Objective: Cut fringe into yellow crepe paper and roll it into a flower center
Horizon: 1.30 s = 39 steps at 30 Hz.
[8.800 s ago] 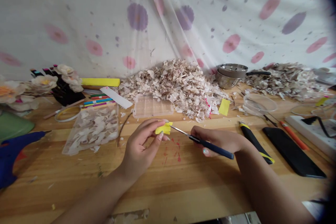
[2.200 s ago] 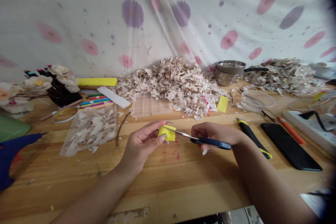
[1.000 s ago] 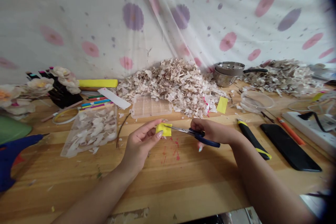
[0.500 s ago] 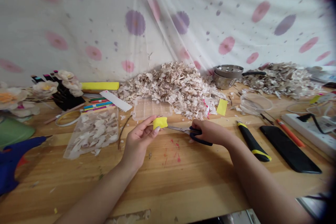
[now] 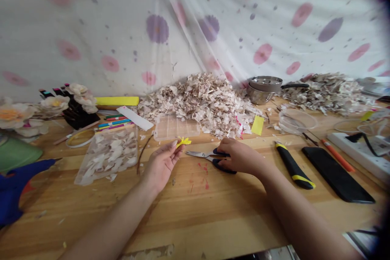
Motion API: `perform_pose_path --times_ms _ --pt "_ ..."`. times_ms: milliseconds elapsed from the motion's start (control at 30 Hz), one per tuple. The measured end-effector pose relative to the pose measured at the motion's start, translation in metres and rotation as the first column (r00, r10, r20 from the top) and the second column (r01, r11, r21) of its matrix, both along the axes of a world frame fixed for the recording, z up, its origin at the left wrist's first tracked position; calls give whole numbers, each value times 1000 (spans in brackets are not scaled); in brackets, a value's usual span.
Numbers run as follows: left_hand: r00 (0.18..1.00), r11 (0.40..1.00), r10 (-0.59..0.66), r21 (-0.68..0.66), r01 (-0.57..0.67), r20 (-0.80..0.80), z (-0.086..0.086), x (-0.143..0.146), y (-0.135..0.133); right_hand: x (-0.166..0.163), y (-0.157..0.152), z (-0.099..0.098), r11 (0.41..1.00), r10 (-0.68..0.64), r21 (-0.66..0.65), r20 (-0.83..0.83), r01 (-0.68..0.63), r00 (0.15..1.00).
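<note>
Head view: pinches yellow paper (image 5: 183, 141) in left hand (image 5: 161, 162), likely sparing its fringe; grips scissors (image 5: 202, 154) at 3 o'clock, flat on counter (image 5: 213, 207), in right hand (image 5: 240, 158).

No writing, label, brand or number could be read anywhere; the spotted cloth (image 5: 195, 28) behind the desk (image 5: 213, 211) carried only pink and purple blots.

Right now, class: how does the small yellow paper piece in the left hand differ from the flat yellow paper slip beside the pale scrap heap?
The small yellow paper piece is pinched in the left hand; the flat yellow paper slip lies on the wooden table. The piece is bunched, with splayed strips; the slip is a smooth rectangle. Both are yellow paper.
</note>
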<state>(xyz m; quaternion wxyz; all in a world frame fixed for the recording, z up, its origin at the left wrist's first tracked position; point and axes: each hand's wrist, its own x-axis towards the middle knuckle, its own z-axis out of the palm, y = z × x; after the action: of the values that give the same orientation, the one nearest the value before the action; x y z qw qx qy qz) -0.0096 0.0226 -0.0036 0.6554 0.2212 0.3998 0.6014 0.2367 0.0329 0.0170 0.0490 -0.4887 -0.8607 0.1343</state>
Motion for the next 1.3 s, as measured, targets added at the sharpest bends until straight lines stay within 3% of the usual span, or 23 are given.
perform_pose_path --times_ms 100,167,267,333,400,467,600,733,900,1000,1133,1300 --pt "999 999 -43 13 43 -16 0 3 -3 -3 -2 1 1000 15 20 -47 -14 999" --pt "994 995 -90 38 92 -64 -1 5 -7 -6 -3 -1 999 -18 44 -187 27 982" --pt "955 981 -165 62 186 -246 -4 8 -13 -12 -5 -6 999 -36 11 -476 47 879" --pt "895 964 -217 61 260 -391 -8 11 -18 -18 -7 -11 997 77 47 -577 -61 813" --pt "834 941 -270 54 335 -481 -14 14 -20 -23 -8 -15 973 232 130 -576 -192 784" --pt "797 919 -306 57 391 -521 -21 17 -21 -26 -9 -19 957 291 157 -558 -245 777" --pt "773 887 -310 124 445 -554 -29 20 -19 -27 -7 -23 954 299 161 -563 -253 770" --pt "737 882 -285 133 452 -612 -28 21 -20 -27 -7 -20 969 240 116 -663 -219 709" --pt "768 889 -294 132 438 -569 -26 25 -23 -31 -7 -18 998 1 -44 -764 -54 645" --pt "787 893 -336 92 441 -518 -26 25 -24 -34 -8 -22 990 -86 -136 -761 -29 643" --pt "790 883 -379 66 464 -482 -23 22 -26 -36 -9 -26 987 -44 -136 -742 -86 669" --pt "855 905 -329 126 407 -402 -19 17 -29 -36 -11 -23 986 23 -95 -731 -135 682"
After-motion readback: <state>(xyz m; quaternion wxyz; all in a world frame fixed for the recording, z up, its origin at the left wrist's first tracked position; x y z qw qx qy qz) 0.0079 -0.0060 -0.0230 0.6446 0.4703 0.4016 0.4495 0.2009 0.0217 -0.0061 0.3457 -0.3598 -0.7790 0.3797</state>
